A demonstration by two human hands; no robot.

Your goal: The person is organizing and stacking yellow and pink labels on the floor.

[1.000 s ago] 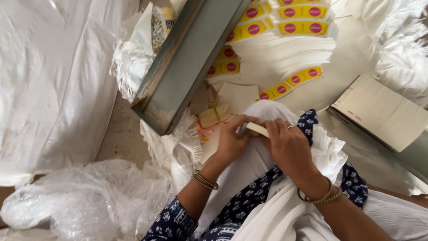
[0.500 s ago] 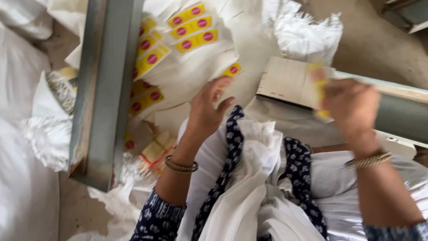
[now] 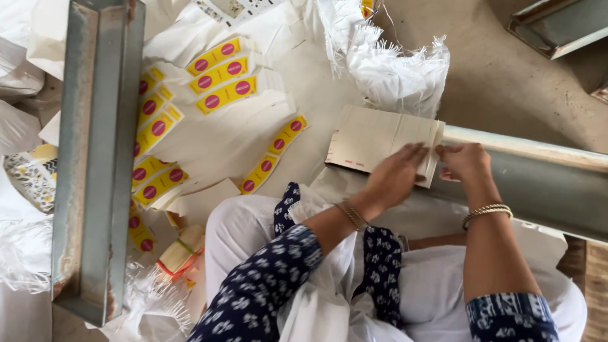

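So both hands have come off the lap and up to the flat beige stack of paper sheets (image 3: 370, 140) that rests against the long grey metal beam (image 3: 538, 180) on the right. A second ago they were bunched together low down over the white cloth, fiddling with something small; half a second ago the right hand was up in the air with a yellow strip; now that strip is out of it. The left hand (image 3: 396, 177) lies flat on the stack's right end, fingers spread, pressing more than gripping, so its grip is open. The right hand (image 3: 465, 163) sits at the stack's right edge with thumb and fingers curled in as if pinching the sheet ends, though I can't tell for sure that it has closed on them. My read is the strip handling is paused and the stack is now the thing being worked. Off to the left, yellow labels with red dots (image 3: 221, 79) are spread over white cloth beside the other grey metal channel (image 3: 95, 158), well apart from both hands.
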